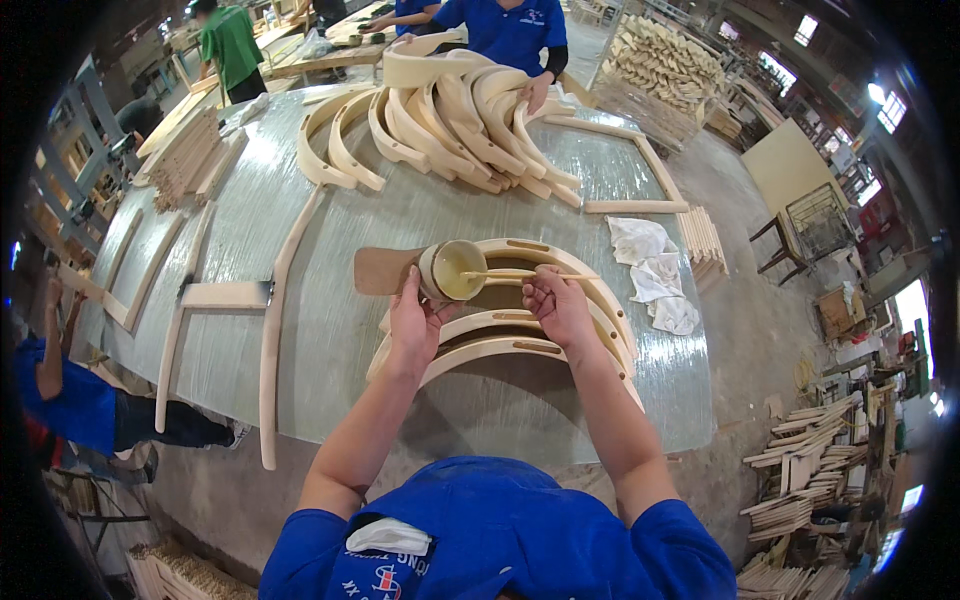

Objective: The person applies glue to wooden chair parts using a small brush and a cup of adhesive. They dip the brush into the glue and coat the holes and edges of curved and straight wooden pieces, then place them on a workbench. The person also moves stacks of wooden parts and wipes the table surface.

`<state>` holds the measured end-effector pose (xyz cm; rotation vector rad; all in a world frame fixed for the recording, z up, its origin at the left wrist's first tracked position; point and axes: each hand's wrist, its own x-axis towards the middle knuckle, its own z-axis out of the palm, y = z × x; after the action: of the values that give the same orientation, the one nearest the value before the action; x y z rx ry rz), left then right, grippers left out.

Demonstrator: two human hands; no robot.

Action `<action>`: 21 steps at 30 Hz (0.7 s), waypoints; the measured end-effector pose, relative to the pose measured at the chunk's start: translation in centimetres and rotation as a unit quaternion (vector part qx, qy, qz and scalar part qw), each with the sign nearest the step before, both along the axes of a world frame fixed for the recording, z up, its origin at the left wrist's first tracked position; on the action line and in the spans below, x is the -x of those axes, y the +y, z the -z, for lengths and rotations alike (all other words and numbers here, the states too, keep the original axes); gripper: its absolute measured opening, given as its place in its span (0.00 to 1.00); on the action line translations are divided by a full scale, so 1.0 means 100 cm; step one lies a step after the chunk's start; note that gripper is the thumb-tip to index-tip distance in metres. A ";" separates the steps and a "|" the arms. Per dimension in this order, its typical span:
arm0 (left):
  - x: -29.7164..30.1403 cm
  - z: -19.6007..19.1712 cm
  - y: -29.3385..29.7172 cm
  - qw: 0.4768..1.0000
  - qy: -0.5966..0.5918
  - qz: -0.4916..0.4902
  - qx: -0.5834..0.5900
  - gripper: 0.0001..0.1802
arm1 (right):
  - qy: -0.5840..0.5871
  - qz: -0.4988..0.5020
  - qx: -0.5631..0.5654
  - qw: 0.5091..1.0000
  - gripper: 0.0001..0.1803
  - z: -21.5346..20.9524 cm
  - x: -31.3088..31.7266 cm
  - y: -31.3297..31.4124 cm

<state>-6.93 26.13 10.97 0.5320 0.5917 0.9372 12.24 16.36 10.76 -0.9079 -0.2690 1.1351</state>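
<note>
My left hand (pixel 412 325) is wrapped round a round cup (pixel 427 272) of pale yellowish liquid, tilted toward me. Between the fingers of my right hand (pixel 557 305) is a thin wooden stick (pixel 510 274), its far end in the cup at the liquid. Below both hands, curved wooden pieces (pixel 492 352) with slots and round holes lie side by side on the plastic-covered table (pixel 350 400). A flat brown board (pixel 382 271) shows at the cup's left; whether it touches the cup I cannot tell.
A heap of curved wooden parts (pixel 450 125) lies across the table, where a person in blue (pixel 510 35) reaches in. An H-shaped wooden frame (pixel 228 295) is at left, white cloths (pixel 655 275) at right. Another person in blue (pixel 70 395) stands at far left.
</note>
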 end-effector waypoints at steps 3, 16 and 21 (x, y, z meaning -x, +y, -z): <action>-0.010 0.011 0.015 0.999 -0.013 0.018 0.027 0.19 | 0.031 0.025 -0.027 0.999 0.03 0.009 -0.001 0.004; -0.087 0.047 0.033 0.991 0.016 0.098 0.086 0.21 | 0.010 0.137 0.028 0.990 0.09 0.044 -0.037 0.009; -0.074 0.066 0.049 0.993 0.035 0.077 0.087 0.21 | -0.045 0.167 0.057 0.983 0.06 0.035 -0.048 0.005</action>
<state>0.43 31.01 4.36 0.4487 0.6783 0.7157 17.01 16.86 7.22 -1.0644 -0.1194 0.8062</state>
